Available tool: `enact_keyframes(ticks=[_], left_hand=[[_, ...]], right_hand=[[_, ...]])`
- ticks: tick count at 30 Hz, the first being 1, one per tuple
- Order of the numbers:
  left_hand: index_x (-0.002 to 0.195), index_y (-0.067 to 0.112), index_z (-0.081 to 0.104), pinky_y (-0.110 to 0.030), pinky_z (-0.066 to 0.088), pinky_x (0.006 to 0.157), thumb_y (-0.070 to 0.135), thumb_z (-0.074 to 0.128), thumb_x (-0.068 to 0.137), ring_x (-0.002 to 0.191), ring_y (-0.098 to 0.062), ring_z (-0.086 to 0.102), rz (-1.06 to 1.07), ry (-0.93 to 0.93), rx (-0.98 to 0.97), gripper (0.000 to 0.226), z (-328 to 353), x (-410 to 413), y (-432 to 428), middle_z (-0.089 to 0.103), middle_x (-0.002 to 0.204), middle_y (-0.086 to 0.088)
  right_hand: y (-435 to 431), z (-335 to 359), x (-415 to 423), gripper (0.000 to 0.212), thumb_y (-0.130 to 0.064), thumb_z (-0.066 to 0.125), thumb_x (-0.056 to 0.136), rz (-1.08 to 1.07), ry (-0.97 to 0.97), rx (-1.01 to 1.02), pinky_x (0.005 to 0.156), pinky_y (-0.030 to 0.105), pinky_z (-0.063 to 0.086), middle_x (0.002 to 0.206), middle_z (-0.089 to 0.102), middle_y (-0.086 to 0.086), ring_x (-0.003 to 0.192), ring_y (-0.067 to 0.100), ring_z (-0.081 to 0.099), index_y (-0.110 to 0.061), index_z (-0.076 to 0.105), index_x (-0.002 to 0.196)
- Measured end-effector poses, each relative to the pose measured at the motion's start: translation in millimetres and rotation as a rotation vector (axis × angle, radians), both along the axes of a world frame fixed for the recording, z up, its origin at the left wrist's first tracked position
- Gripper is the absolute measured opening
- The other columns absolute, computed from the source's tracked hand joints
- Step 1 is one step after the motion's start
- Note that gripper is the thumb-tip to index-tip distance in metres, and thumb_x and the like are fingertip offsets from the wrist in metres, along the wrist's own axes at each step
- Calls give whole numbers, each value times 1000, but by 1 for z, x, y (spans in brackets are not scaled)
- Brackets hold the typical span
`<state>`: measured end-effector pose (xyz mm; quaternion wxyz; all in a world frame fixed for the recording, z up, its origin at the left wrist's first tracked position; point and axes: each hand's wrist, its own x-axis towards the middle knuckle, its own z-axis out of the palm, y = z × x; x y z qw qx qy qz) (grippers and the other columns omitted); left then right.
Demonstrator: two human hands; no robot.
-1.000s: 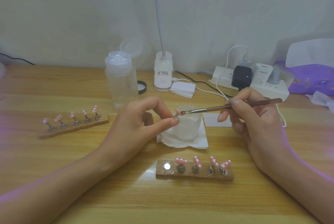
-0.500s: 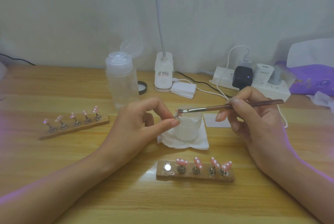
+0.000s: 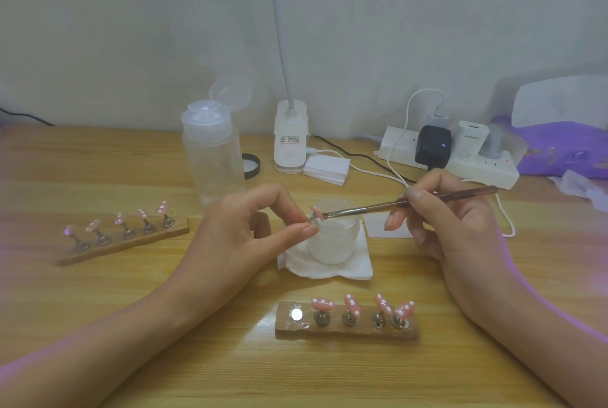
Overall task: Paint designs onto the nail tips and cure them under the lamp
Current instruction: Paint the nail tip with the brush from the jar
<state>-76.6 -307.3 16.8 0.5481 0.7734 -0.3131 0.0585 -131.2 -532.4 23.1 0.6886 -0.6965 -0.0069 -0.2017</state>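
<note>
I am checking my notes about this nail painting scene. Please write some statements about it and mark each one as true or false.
1. The right hand holds the brush. True.
2. The left hand is empty. False: it pinches a pink nail tip by its stem, at the brush's bristles.
3. The near holder carries five nail tips. False: it carries four, and its left-end spot is bare.
4. The lid of the clear bottle is flipped open. True.
5. The white jar stands on bare wood. False: it stands on a white tissue.
</note>
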Motion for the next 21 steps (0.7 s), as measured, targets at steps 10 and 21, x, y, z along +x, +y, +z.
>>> enact_keyframes(ticks=[10,21], left_hand=[[70,26,66,-6,32,48,39,74,74,44,-2,41,16,28,-2,16,0,0,2,65,68,19],[72,26,67,-7,33,48,39,74,75,44,-2,42,5,32,-17,15,-1,2,2,68,74,14]], right_hand=[[1,-1,-1,27,-13,59,94,22,-68,-40,44,16,33,62,68,9,49,11,42,-23,56,69],[-1,-2,0,25,-16,62,93,15,-46,-19,44,15,33,65,69,11,50,10,43,-22,57,70]])
